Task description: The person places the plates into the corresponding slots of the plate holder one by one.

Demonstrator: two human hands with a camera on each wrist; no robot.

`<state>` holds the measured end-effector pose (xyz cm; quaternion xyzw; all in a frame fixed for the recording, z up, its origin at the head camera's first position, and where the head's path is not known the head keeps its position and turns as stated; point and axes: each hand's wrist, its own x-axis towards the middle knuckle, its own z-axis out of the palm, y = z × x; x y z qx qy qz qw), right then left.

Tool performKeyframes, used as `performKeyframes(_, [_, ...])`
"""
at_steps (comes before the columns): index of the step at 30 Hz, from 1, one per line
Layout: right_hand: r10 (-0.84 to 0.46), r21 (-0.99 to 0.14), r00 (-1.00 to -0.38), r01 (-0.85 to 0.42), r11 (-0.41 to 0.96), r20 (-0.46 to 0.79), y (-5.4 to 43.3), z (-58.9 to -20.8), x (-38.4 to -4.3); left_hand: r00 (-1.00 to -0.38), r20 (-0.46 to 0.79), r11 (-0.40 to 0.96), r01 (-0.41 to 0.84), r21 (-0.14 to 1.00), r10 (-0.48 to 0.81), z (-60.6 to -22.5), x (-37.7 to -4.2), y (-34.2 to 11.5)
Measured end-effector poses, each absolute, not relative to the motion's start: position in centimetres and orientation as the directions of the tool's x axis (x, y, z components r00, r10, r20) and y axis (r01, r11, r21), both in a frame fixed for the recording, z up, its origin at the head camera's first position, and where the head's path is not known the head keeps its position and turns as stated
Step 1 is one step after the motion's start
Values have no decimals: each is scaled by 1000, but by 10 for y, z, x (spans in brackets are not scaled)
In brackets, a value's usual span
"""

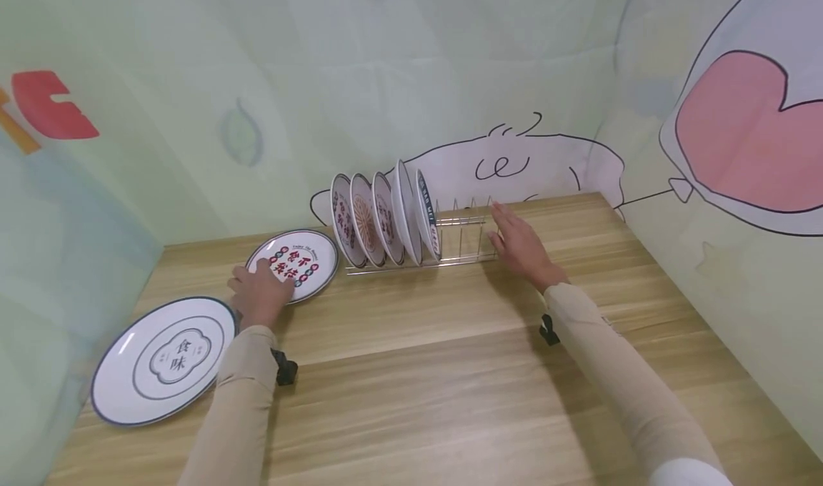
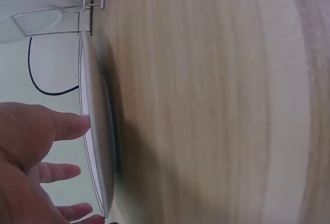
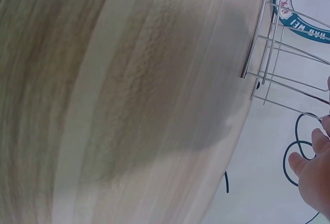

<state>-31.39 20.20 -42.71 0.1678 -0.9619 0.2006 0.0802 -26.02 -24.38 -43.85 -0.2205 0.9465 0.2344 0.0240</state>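
Note:
My left hand (image 1: 262,293) is over a small white plate (image 1: 315,257) with red characters, which lies flat left of the rack. In the left wrist view the thumb (image 2: 72,126) meets the upper side of this plate (image 2: 98,131), and the fingers are spread apart. Beneath it a dark edge shows, too little to identify. At the right end of the wire dish rack (image 1: 463,259) is my right hand (image 1: 519,243), its fingers extended against or close beside the end wires; exact contact is hard to tell. Several plates (image 1: 364,221) stand upright in the rack's left part.
A large white oval plate (image 1: 138,361) with a blue rim lies at the left of the wooden table (image 1: 411,400). Behind the rack hangs a printed cloth (image 1: 289,100), and another patterned side closes off the right.

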Motion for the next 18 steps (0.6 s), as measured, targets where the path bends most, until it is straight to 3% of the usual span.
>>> performKeyframes(9, [-295, -348, -923, -368, 862, 247, 204, -428, -313, -876, -138, 768, -473, 432, -462, -450, -263, -243])
performKeyframes(18, [-296, -359, -923, -371, 857, 247, 203, -428, -315, -818, -268, 600, -560, 572, -508, -452, -262, -248])
